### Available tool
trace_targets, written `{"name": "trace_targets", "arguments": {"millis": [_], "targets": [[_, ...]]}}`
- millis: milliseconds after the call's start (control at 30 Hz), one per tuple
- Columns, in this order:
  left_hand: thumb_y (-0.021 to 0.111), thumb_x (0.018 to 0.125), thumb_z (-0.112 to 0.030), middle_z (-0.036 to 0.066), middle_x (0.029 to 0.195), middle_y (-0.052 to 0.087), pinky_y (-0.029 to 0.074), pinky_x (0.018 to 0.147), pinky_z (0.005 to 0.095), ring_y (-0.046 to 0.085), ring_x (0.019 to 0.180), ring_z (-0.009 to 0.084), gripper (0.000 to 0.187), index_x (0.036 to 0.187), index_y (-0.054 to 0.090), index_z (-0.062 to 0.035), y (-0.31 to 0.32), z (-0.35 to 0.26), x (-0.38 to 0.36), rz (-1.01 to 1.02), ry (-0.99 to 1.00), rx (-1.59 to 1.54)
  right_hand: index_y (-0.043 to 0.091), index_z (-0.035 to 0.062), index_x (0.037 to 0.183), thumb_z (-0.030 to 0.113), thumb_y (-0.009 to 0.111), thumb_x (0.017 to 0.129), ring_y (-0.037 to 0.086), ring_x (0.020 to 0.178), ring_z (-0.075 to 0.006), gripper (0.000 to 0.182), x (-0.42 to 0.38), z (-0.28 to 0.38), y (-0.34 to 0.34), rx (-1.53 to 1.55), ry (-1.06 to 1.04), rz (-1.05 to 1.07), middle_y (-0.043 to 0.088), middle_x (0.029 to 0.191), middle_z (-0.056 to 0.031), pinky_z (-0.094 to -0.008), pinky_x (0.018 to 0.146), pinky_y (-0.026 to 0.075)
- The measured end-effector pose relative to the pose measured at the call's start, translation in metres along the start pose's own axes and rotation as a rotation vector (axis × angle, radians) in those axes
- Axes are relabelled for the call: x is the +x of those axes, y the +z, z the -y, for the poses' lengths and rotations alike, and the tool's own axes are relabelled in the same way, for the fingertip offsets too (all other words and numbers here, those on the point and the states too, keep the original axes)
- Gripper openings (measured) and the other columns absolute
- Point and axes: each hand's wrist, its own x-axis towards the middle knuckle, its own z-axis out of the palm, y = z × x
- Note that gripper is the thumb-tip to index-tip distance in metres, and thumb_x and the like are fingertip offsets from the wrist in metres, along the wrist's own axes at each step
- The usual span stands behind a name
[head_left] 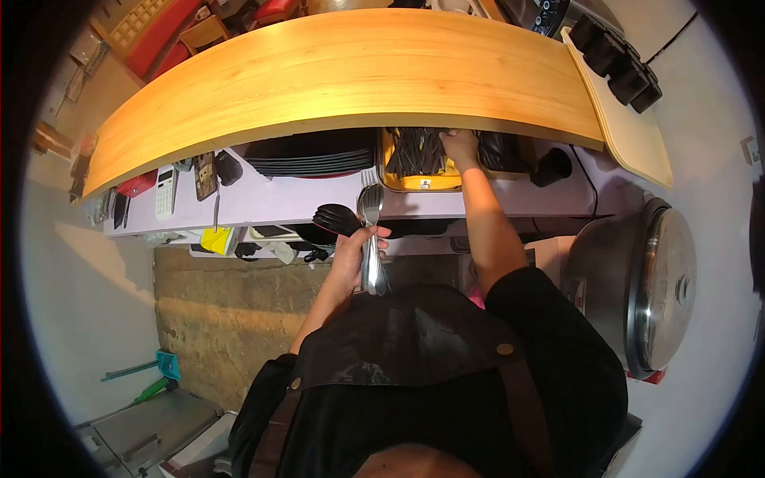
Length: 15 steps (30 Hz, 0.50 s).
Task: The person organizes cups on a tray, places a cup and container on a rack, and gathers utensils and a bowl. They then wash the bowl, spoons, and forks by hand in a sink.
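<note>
My left hand (348, 256) is closed round a bundle of cutlery in front of the counter. In it are metal forks (371, 205), tines up, and several black spoons (336, 217) fanned to the left. Under the wooden ledge, my right hand (460, 146) reaches into a yellow tray (430, 182). Its fingers look curled, and what they hold, if anything, is hidden. Dark cutlery (416, 151) lies in the tray just left of that hand, with more dark pieces (496, 150) to its right.
A wooden ledge (343, 64) overhangs the counter. Stacked black plates (311, 159) stand left of the tray, with a calculator (166, 191) and phone (205, 175) farther left. Rightward are a black cup (551, 167), black cups on a cream tray (637, 147), and a large lidded cooker (629, 287).
</note>
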Motion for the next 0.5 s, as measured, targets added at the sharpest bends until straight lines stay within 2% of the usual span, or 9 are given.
{"name": "trace_targets", "arguments": {"millis": [167, 200, 300, 400, 500], "targets": [[0.052, 0.082, -0.014, 0.014, 0.085, 0.062, 0.049, 0.051, 0.0271, 0.058, 0.063, 0.0145, 0.019, 0.092, 0.053, 0.0022, -0.002, 0.005, 0.002, -0.052, 0.031, -0.064, 0.061, -0.0011, 0.070, 0.028, 0.069, 0.073, 0.063, 0.066, -0.0192, 0.030, -0.040, 0.016, -0.028, 0.189, 0.297, 0.429, 0.063, 0.067, -0.0113, -0.0337, 0.066, 0.050], [0.052, 0.082, -0.014, 0.014, 0.085, 0.062, 0.049, 0.051, 0.0272, 0.058, 0.064, 0.0146, 0.019, 0.094, 0.053, 0.0017, -0.002, 0.005, 0.002, -0.043, 0.027, -0.044, 0.062, -0.0001, 0.071, 0.027, 0.068, 0.073, 0.063, 0.068, -0.0246, 0.027, -0.030, -0.005, -0.008, 0.162, 0.255, 0.458, 0.063, 0.069, -0.0142, -0.0365, 0.067, 0.050], [0.053, 0.082, -0.014, 0.014, 0.086, 0.063, 0.049, 0.051, 0.0272, 0.059, 0.065, 0.0149, 0.021, 0.097, 0.051, 0.0004, -0.001, 0.001, 0.003, -0.022, 0.022, 0.003, 0.063, -0.0007, 0.072, 0.026, 0.069, 0.072, 0.063, 0.071, -0.0323, 0.027, -0.035, -0.006, -0.003, -0.235, -0.070, 0.115, 0.063, 0.073, -0.0191, -0.0391, 0.067, 0.050], [0.054, 0.081, -0.014, 0.013, 0.087, 0.063, 0.049, 0.051, 0.0268, 0.060, 0.066, 0.0155, 0.023, 0.100, 0.050, -0.0010, 0.006, -0.005, 0.000, -0.028, 0.028, 0.039, 0.065, -0.0004, 0.083, 0.023, 0.067, 0.074, 0.062, 0.078, -0.0347, 0.025, -0.053, 0.037, -0.032, -0.133, -0.074, 0.090, 0.062, 0.081, -0.0226, -0.0391, 0.069, 0.051], [0.056, 0.080, -0.015, 0.011, 0.084, 0.063, 0.049, 0.052, 0.0276, 0.059, 0.064, 0.0140, 0.025, 0.102, 0.052, -0.0018, 0.003, 0.001, 0.006, -0.015, 0.005, -0.016, 0.064, 0.0006, 0.073, 0.024, 0.066, 0.072, 0.060, 0.078, -0.0385, 0.024, -0.040, 0.034, -0.017, -0.229, -0.194, 0.111, 0.062, 0.077, -0.0220, -0.0422, 0.072, 0.048]]}}
